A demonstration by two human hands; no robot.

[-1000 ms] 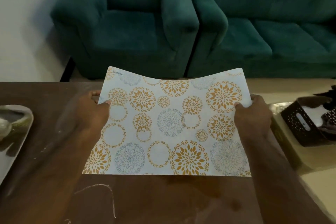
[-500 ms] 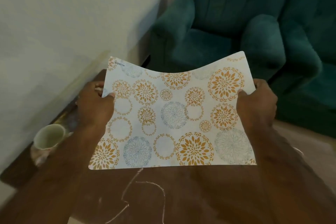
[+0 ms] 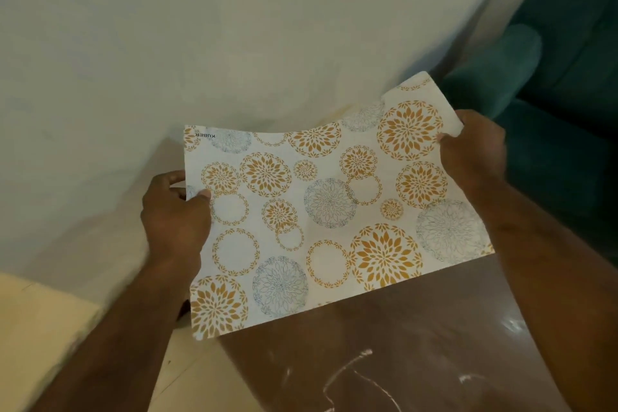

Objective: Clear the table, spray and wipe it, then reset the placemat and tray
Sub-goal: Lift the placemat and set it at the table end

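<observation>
A white placemat [image 3: 321, 217] printed with orange and grey flower circles is held in the air over the left end of the brown table [image 3: 418, 354]. My left hand [image 3: 175, 221] pinches its left edge. My right hand [image 3: 473, 150] pinches its right edge near the far corner. The mat sags in the middle and tilts up to the right. White streaks and smears mark the tabletop below. No tray is in view.
A plain cream wall [image 3: 200, 43] fills the upper left, close behind the mat. A teal armchair [image 3: 551, 94] stands at the right. Pale floor tiles [image 3: 197, 381] show beside the table's left edge at the bottom left.
The view has swung left, from the sofas toward the wall. Both hands have carried the placemat left, off the middle of the table. The cup and the trays have left the view.
</observation>
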